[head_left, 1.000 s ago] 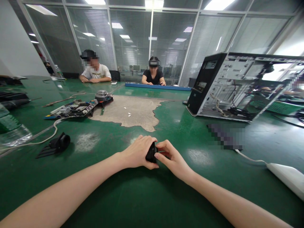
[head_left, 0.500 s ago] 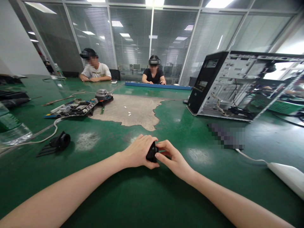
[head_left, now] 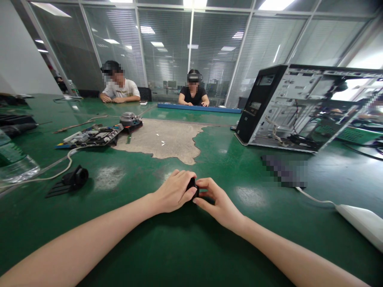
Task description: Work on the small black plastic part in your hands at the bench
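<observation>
A small black object (head_left: 196, 190) is held between my two hands above the green table (head_left: 185, 247), at the middle of the view. My left hand (head_left: 176, 191) wraps it from the left, its thumb bent across the front. From the right, my right hand (head_left: 214, 198) grips the object's side with curled fingers and thumb. Most of the object is hidden by my fingers, so its exact shape cannot be told. A black clip-like part with a round end (head_left: 78, 176) lies on the table to the left of my hands.
An open computer case (head_left: 260, 107) stands at the right, near a pixelated dark item (head_left: 283, 171) and a white cabled device (head_left: 363, 223). Circuit boards (head_left: 92, 136) and a plastic bottle (head_left: 16, 159) are at the left. Two people (head_left: 121, 89) sit across the table.
My left thumb has moved up across the front of the black object, which now shows less. My right thumb has shifted slightly down and left.
</observation>
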`<state>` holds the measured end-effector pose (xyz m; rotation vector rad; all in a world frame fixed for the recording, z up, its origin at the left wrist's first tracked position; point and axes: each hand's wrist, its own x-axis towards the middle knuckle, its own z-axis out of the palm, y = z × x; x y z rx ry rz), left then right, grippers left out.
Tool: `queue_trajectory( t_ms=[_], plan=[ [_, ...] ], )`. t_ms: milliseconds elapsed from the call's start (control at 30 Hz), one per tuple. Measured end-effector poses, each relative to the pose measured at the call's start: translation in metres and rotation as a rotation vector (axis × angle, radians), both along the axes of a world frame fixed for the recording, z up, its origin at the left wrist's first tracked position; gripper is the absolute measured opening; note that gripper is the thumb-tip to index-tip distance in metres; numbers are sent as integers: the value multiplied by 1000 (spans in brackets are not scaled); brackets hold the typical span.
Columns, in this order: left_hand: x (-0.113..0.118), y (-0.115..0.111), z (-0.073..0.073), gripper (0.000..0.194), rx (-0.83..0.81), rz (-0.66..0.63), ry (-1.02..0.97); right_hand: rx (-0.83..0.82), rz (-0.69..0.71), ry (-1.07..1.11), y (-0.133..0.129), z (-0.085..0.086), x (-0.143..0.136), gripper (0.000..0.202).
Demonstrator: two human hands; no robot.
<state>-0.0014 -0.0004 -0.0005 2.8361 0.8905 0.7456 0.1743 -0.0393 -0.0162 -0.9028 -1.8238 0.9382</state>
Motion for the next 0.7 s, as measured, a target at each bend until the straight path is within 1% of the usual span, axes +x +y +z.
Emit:
queue_trajectory(
  t_ms=[200,300,367,400,500,600,700],
  plan=[
    [0,2,-8,27,88,106,-72,50,-22,-38,0,0,-1,25],
    [-2,3,-7,29,63,74,-48,73,-27,-51,0,1,-1,23],
    [-4,2,-1,41,1,-10,-6,80,-26,-57,0,1,-1,22],
    [-6,1,3,44,-51,-33,23,82,-26,-61,0,1,-2,23],
    [-10,-3,18,52,-185,-55,72,94,-29,-71,-1,1,-2,25],
    [-16,-5,31,53,-308,-120,117,133,-22,-96,-3,2,-1,28],
    [-20,-3,36,49,-417,-159,113,176,-6,-142,-5,3,-1,29]
  ],
)
